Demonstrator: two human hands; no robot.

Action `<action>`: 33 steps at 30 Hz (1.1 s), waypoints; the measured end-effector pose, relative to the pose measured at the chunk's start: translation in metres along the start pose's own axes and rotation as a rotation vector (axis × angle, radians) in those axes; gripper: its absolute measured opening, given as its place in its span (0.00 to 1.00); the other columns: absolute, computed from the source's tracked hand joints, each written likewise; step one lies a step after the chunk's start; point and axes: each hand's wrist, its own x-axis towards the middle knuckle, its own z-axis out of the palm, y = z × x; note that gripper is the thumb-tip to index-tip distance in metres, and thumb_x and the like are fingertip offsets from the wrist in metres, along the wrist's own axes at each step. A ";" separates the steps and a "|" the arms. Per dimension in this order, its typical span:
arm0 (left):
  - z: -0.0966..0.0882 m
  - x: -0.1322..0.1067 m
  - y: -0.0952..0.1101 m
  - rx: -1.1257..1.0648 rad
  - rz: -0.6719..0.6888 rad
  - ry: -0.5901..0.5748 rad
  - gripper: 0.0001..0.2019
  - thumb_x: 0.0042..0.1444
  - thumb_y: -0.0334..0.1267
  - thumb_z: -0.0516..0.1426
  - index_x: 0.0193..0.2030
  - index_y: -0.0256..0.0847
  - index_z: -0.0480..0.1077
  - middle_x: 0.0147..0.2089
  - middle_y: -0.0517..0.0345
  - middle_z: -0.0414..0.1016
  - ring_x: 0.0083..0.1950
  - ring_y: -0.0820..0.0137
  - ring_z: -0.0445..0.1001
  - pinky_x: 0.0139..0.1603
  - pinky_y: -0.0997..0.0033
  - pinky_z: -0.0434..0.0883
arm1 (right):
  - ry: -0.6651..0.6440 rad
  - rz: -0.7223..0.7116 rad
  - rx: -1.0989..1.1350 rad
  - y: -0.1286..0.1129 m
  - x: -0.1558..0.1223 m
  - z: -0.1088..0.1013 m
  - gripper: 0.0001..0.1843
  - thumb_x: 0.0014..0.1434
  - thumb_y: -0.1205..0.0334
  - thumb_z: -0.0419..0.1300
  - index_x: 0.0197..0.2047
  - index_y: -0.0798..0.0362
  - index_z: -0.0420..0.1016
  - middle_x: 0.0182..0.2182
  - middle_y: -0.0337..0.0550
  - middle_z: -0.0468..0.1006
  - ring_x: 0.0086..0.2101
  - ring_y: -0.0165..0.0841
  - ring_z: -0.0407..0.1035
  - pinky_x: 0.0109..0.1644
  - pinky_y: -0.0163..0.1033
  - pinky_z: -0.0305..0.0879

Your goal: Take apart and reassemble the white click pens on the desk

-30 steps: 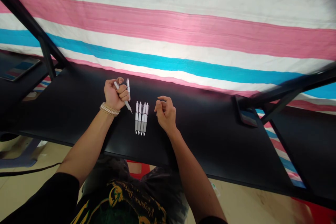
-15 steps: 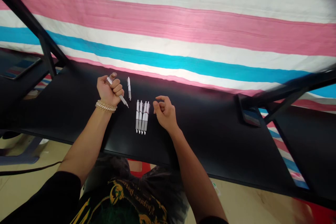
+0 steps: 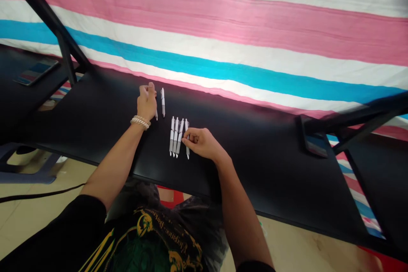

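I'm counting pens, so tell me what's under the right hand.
The rightmost pen: its top and tip show beyond the right hand, which hides part of its middle and anything else beneath.

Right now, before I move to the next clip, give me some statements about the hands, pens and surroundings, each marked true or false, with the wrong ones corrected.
1. The left hand has a bracelet at its wrist. True.
2. The right hand is far from every pen. False: its fingertips are at the rightmost pen.
3. A pen partly hidden by the left hand shows beside it. True.
4. The three pens set close together have their tips pointing away from the person. False: the tips point toward the person.
5. A lone pen lies apart from that group, to the right of the left hand. True.
6. The cloth is plain green. False: it is striped pink, white and blue.
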 end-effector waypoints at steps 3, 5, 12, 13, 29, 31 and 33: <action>-0.005 0.000 -0.008 0.239 0.198 0.022 0.21 0.60 0.62 0.56 0.37 0.44 0.68 0.31 0.53 0.73 0.41 0.61 0.75 0.47 0.64 0.68 | 0.073 -0.008 -0.087 0.001 0.001 -0.001 0.03 0.57 0.65 0.60 0.32 0.52 0.70 0.19 0.30 0.64 0.21 0.24 0.58 0.28 0.33 0.52; -0.007 0.001 -0.009 0.295 0.251 0.030 0.20 0.62 0.60 0.55 0.36 0.44 0.69 0.32 0.53 0.74 0.41 0.61 0.76 0.49 0.63 0.68 | 0.140 0.002 -0.122 0.001 0.002 -0.001 0.05 0.54 0.68 0.60 0.31 0.51 0.67 0.19 0.29 0.64 0.20 0.24 0.59 0.29 0.33 0.53; 0.013 -0.022 0.004 0.147 0.255 -0.231 0.17 0.57 0.51 0.63 0.43 0.38 0.74 0.44 0.47 0.80 0.45 0.64 0.79 0.52 0.62 0.73 | 0.307 -0.001 0.206 -0.003 0.006 0.002 0.06 0.58 0.64 0.58 0.37 0.49 0.63 0.23 0.30 0.67 0.22 0.26 0.62 0.29 0.33 0.59; 0.018 -0.030 0.006 0.045 0.163 -0.360 0.19 0.57 0.52 0.63 0.46 0.38 0.74 0.43 0.46 0.80 0.43 0.64 0.80 0.49 0.62 0.75 | 0.290 -0.013 0.273 -0.004 0.006 0.004 0.06 0.58 0.63 0.58 0.38 0.49 0.63 0.23 0.30 0.67 0.22 0.26 0.63 0.29 0.33 0.60; 0.045 -0.060 -0.001 -0.466 -0.193 -0.285 0.17 0.51 0.45 0.70 0.41 0.35 0.76 0.42 0.47 0.82 0.44 0.62 0.83 0.51 0.58 0.79 | 0.618 0.076 0.266 0.001 0.014 0.013 0.17 0.67 0.49 0.57 0.37 0.52 0.80 0.23 0.38 0.74 0.21 0.28 0.69 0.26 0.34 0.66; 0.045 -0.061 -0.002 -0.462 -0.218 -0.258 0.16 0.51 0.44 0.70 0.40 0.35 0.77 0.42 0.46 0.82 0.44 0.62 0.83 0.51 0.59 0.79 | 0.734 0.016 0.219 0.001 0.015 0.013 0.12 0.62 0.52 0.63 0.43 0.50 0.82 0.33 0.42 0.79 0.31 0.32 0.74 0.35 0.37 0.72; 0.046 -0.063 -0.002 -0.460 -0.232 -0.232 0.15 0.52 0.43 0.69 0.40 0.34 0.77 0.44 0.45 0.82 0.45 0.62 0.83 0.51 0.59 0.79 | 0.767 -0.005 0.237 0.002 0.016 0.013 0.16 0.60 0.53 0.65 0.49 0.49 0.81 0.40 0.44 0.80 0.37 0.34 0.75 0.40 0.39 0.74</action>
